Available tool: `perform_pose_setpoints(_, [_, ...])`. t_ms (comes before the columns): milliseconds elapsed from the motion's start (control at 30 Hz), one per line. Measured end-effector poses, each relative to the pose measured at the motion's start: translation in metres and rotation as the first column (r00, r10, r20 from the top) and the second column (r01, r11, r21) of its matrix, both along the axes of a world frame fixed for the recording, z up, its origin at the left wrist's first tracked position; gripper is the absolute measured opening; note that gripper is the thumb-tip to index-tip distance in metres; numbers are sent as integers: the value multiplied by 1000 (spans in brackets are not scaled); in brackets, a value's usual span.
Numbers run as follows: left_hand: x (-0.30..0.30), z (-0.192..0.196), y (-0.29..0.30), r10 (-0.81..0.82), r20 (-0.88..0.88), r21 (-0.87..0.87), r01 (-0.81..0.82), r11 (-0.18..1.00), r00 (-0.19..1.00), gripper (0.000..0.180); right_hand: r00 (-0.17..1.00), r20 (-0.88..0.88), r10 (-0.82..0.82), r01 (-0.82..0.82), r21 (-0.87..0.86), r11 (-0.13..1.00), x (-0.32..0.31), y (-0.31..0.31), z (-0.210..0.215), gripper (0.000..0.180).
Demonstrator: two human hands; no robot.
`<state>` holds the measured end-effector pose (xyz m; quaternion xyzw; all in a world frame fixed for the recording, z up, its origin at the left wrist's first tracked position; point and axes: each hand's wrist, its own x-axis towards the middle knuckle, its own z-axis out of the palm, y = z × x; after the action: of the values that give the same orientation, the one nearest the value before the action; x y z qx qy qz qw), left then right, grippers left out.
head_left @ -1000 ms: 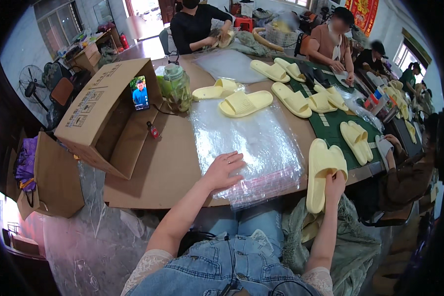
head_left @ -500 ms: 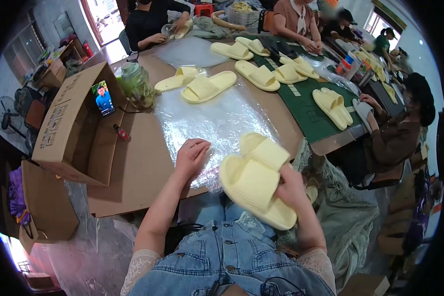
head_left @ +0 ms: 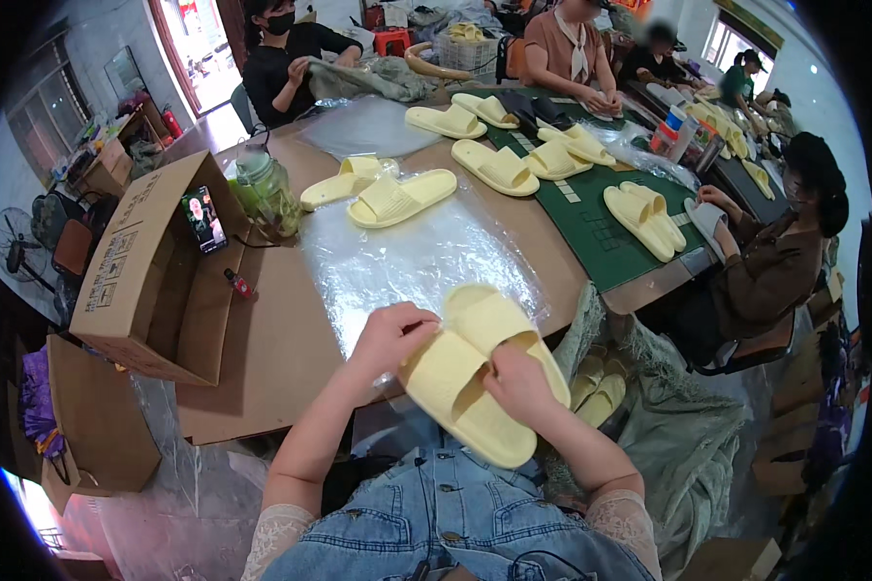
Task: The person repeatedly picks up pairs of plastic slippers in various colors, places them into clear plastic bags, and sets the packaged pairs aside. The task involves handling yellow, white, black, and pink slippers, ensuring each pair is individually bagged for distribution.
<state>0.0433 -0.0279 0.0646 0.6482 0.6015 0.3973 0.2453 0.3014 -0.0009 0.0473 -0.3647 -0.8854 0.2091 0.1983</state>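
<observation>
A pair of pale yellow slide slippers is held over the table's near edge, toes pointing up and left. My right hand grips the pair at the inner sides of the straps, its fingers partly hidden in the openings. My left hand is closed in a pinch, fingertips against the toe edge of the nearer slipper; what they hold, if anything, is too small to make out. Beyond lies a stack of clear plastic bags with another yellow slipper pair at its far end.
An open cardboard box stands left, with a phone propped inside. Beside it are a glass jar and a small red bottle. More slippers lie near a green mat. Co-workers sit around the table.
My right hand has brought the slippers left and turned them slightly. My left hand has moved from above the plastic bags to the slipper's edge. A co-worker across the table now lifts grey-green cloth.
</observation>
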Motion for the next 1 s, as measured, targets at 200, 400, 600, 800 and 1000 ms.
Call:
perform_pose_setpoints(200, [42, 17, -14, -144, -195, 162, 177, 971, 970, 17, 995, -58, 78, -80, -26, 996, -30, 15, -30, 22])
perform_pose_setpoints(400, [52, 31, -31, -267, -131, 157, 286, 945, 955, 15, 998, -62, -6, 17, 169, 986, -61, 42, -37, 23])
perform_pose_setpoints(600, [61, 50, -45, -313, -65, 167, 320, 933, 947, 15, 963, -64, -263, 270, 171, 948, -118, 91, -45, 25])
perform_pose_setpoints(800, [29, 35, -29, -310, -171, 69, 326, 943, 935, 26, 953, -173, -250, 277, 155, 948, -143, 108, -57, 29])
perform_pose_setpoints(1000, [-23, -16, 20, 186, -458, 417, 25, 909, 869, 67, 951, -119, -284, 299, 126, 946, -140, 111, -53, 31])
